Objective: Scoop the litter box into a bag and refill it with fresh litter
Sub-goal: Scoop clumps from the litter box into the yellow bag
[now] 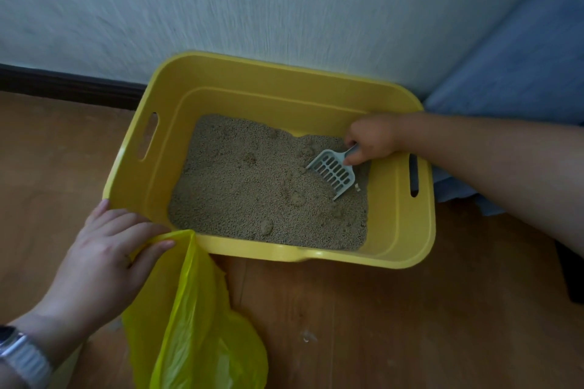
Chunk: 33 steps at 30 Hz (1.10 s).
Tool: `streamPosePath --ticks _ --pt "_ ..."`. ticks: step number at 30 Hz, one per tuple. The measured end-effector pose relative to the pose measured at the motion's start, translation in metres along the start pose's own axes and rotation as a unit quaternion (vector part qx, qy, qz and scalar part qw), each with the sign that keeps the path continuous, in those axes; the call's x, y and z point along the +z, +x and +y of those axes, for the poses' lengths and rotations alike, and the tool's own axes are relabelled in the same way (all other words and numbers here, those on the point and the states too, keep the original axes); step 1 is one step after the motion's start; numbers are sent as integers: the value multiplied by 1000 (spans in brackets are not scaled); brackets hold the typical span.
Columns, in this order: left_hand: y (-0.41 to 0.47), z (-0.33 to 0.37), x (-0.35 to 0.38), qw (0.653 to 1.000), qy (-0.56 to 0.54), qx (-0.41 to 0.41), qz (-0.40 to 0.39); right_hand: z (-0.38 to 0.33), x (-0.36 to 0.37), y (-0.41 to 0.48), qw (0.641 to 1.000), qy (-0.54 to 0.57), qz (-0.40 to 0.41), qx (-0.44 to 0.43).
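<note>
A yellow litter box (407, 230) stands on the wooden floor against the wall. Tan litter (252, 186) with a few clumps covers its bottom. My right hand (373, 139) reaches in from the right and grips the handle of a grey slotted scoop (331, 172), whose blade rests on the litter near the right wall. My left hand (104, 249) holds the rim of a yellow plastic bag (196, 325) at the box's near left corner. The bag hangs down onto the floor in front of the box.
A pale textured wall (284, 9) with a dark baseboard (69, 85) runs behind the box. Blue fabric (521, 66) lies at the right. A dark object (572, 275) sits at the right edge. Wooden floor (379, 325) extends in front, with a few small crumbs.
</note>
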State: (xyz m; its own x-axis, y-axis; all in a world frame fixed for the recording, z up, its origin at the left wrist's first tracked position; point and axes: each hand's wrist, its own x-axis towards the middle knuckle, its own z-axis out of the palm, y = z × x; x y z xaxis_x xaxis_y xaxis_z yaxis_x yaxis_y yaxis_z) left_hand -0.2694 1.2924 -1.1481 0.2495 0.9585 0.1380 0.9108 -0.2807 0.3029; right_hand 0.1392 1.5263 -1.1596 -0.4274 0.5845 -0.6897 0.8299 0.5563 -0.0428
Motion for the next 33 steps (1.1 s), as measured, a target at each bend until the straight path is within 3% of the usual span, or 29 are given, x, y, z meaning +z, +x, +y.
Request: streamPosePath --ticks 12,19,33 --pt "1 6 0 1000 6 9 14 -34 23 3 997 53 -18 -60" --pt "1 7 0 1000 15 16 20 -45 39 -4 999 20 2 -33" --pt "1 11 2 999 22 10 32 -92 49 0 993 100 62 5"
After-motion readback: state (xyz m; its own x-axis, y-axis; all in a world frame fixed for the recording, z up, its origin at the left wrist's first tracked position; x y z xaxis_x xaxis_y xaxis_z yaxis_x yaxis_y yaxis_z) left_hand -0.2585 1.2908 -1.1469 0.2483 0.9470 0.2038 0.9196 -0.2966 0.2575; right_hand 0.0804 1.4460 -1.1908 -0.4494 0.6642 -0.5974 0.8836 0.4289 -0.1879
